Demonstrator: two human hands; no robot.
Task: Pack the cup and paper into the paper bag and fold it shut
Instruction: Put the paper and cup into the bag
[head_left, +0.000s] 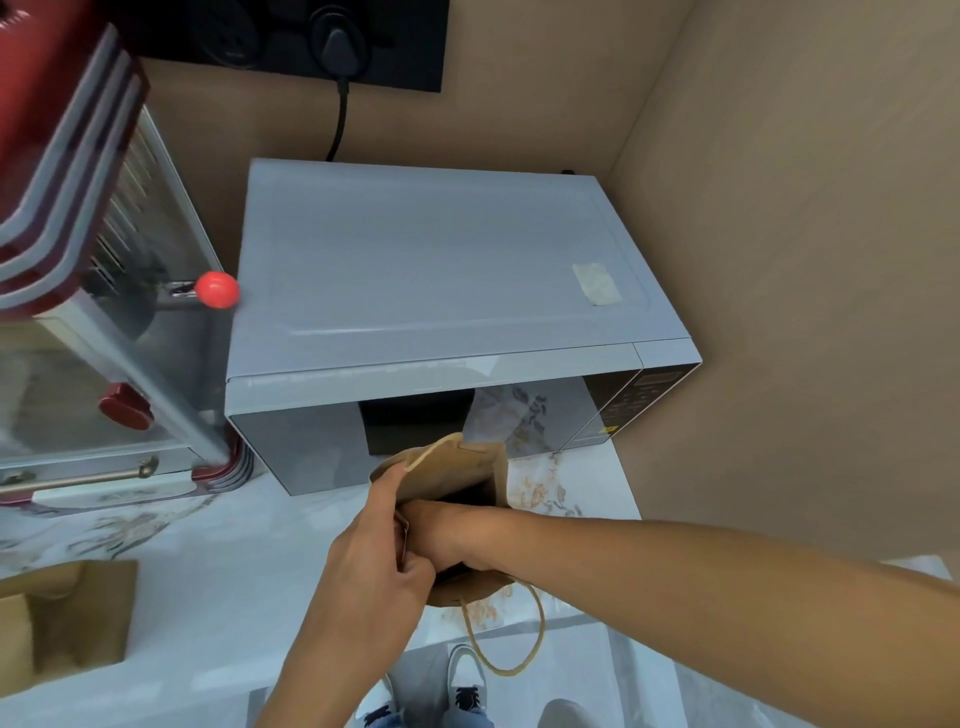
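Left hand (371, 561) pinches the bag (452, 467) rim, right hand (441, 535) buried inside, fingers hidden; thin floppy paper probably tears easy, so grip the rim

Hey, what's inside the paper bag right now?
The right hand reaches down into the paper bag, while the left hand holds its rim open. Anything deeper is hidden by the wrist and the dark interior.

I log a brown paper bag (457, 470) standing open on the marbled desk (249, 582), just in front of a grey microwave (441, 270). My left hand (374, 551) pinches the bag's near rim, while my right hand (436, 525) reaches down inside the mouth, its fingers hidden. One twine handle (519, 639) hangs over the desk edge; a second brown bag (67, 613) lies far left.
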